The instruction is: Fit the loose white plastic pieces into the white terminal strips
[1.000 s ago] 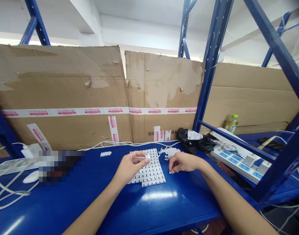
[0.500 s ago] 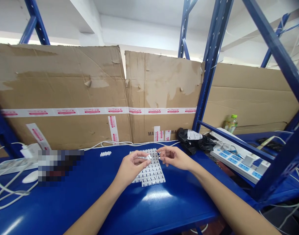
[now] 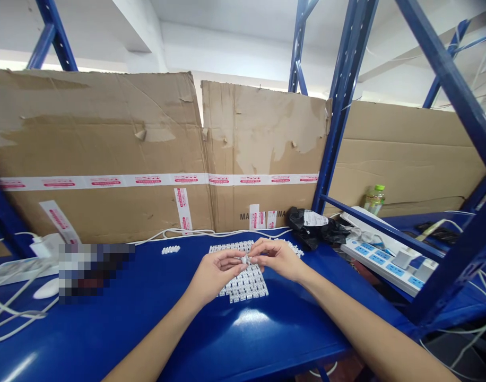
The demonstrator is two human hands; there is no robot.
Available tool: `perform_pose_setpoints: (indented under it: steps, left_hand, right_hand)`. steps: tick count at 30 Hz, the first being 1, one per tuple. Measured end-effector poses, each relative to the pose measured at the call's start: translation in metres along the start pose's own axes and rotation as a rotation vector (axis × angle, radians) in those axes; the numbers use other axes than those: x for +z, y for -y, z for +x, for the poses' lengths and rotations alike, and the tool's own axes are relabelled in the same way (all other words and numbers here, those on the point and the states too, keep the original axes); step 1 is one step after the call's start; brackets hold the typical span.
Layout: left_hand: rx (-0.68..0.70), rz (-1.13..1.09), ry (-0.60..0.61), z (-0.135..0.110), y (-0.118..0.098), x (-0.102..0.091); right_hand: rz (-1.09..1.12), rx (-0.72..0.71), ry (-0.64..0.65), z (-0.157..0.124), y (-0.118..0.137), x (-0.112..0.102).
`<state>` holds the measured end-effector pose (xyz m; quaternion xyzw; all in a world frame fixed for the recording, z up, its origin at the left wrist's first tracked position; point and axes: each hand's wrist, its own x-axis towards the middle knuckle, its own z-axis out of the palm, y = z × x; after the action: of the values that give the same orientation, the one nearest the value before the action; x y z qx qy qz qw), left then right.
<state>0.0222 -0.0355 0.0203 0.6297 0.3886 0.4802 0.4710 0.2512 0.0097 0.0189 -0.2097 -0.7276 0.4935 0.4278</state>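
Observation:
My left hand (image 3: 215,273) pinches a small white plastic piece (image 3: 245,259) between thumb and fingers. From the other side, the fingertips of my right hand (image 3: 281,261) close on the same spot, so the hands meet there. Whether a second part sits in the right fingers is too small to tell. Below both hands lie rows of white plastic pieces (image 3: 249,289), set side by side on the blue table (image 3: 211,339); the hands cover part of them. More loose white pieces (image 3: 295,248) show behind my right hand.
A short row of white pieces (image 3: 170,250) lies at the back left. A black plastic bag (image 3: 314,233) and a white power strip (image 3: 380,260) are on the right. Cables and a white mouse (image 3: 47,288) lie left. Cardboard (image 3: 107,143) and a blue post (image 3: 334,132) stand behind.
My right hand has moved left and now meets my left hand at the white piece. Loose pieces behind the right hand have come into sight.

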Motion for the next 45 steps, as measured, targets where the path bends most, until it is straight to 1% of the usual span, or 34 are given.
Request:
perform_pose_setpoints:
  steps: [4, 11, 13, 16, 19, 21, 22, 24, 25, 27, 28, 31, 33, 35, 38, 41, 45]
  left_hand:
    - [-0.008, 0.013, 0.034, -0.001, -0.001, 0.001]
    - [-0.030, -0.007, 0.039, -0.001, 0.004, 0.000]
    - [-0.046, -0.023, 0.062, -0.002, 0.004, 0.000]
    - [-0.070, -0.006, 0.093, -0.004, 0.002, 0.002]
    - [-0.041, 0.039, 0.060, -0.002, 0.002, 0.003]
    - [0.010, 0.087, 0.012, 0.003, 0.004, -0.002]
    - [0.036, 0.122, -0.017, 0.007, 0.006, -0.008]
    - [0.076, 0.231, -0.086, 0.016, 0.011, -0.027]
    - [0.088, 0.304, -0.127, 0.021, 0.013, -0.040]
    - [0.114, 0.540, -0.207, 0.028, 0.018, -0.070]
    - [0.110, 0.595, -0.236, 0.031, 0.021, -0.085]
    - [0.098, 0.732, -0.283, 0.036, 0.027, -0.124]
    - [0.110, 0.826, -0.286, 0.037, 0.032, -0.143]
    - [0.125, 0.920, -0.300, 0.037, 0.037, -0.156]
    - [0.109, 1.051, -0.360, 0.035, 0.045, -0.169]
    - [0.058, 1.146, -0.402, 0.032, 0.052, -0.176]
    - [0.019, 1.211, -0.400, 0.028, 0.057, -0.180]
  right_hand:
    - [0.013, -0.011, 0.040, 0.000, -0.002, 0.001]
    - [0.046, -0.003, 0.051, 0.000, -0.002, 0.002]
    - [0.042, 0.014, 0.044, -0.001, -0.004, 0.002]
    - [0.070, 0.079, 0.024, -0.001, -0.008, 0.003]
    - [0.109, 0.121, 0.040, -0.001, -0.009, 0.004]
    - [0.106, 0.124, 0.050, -0.001, -0.007, 0.004]
    - [0.096, 0.129, 0.046, -0.001, -0.006, 0.004]
    - [0.068, 0.145, 0.027, -0.001, -0.003, 0.002]
    - [0.051, 0.156, 0.017, -0.002, -0.002, 0.001]
    - [0.026, 0.179, 0.002, -0.001, -0.002, -0.002]
    - [0.015, 0.190, -0.001, -0.001, -0.003, -0.004]
    - [-0.014, 0.213, 0.005, -0.001, -0.007, -0.007]
    - [-0.026, 0.216, 0.007, -0.001, -0.010, -0.008]
    - [-0.036, 0.218, 0.008, -0.001, -0.012, -0.009]
    - [-0.053, 0.221, 0.022, -0.001, -0.013, -0.011]
    - [-0.077, 0.216, 0.033, -0.002, -0.014, -0.012]
    - [-0.118, 0.206, 0.044, -0.002, -0.014, -0.013]
